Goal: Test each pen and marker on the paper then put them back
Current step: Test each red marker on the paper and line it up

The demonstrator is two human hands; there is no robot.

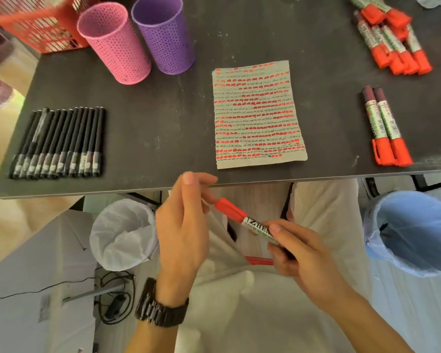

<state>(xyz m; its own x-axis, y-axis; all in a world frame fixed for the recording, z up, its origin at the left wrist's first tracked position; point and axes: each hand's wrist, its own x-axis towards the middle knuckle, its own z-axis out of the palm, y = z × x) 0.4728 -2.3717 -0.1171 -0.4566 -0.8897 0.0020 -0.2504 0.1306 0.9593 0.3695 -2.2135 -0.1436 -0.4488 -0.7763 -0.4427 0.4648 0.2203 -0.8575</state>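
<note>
Below the counter's (163,118) near edge, over the lap: both hands on one red marker (259,228).

Head view:
- Right hand (298,248) has its fingers (280,233) wrapped round the barrel. Left hand (181,225) fingers (205,193) look pinched on the tip of the cap (231,210). The cap is seated on the barrel.
- Step, my read: cap handling, either pulling it off to test or just pushed home. Can't tell which.
- If it's a test, the next move needs a straight pull on the cap, then a reach up to the paper (259,113) mid-counter. The sheet is almost full of red dashes and thin scribbles, so free space is tight. Try the near edge.
- If it's tested, it probably goes beside the two markers (385,126) laid neatly at the right edge. A loose marker pile (390,42) sits in the far right corner.
- Row of black pens (61,143) near the left edge. Pink cup (115,44), purple cup (163,34) and red basket (41,24) at the far left.
- Two lined bins on the floor, white (124,235) and blue (413,233).
- Something red shows under the right hand; can't identify it.
- Nothing lies between the hands and the paper.
</note>
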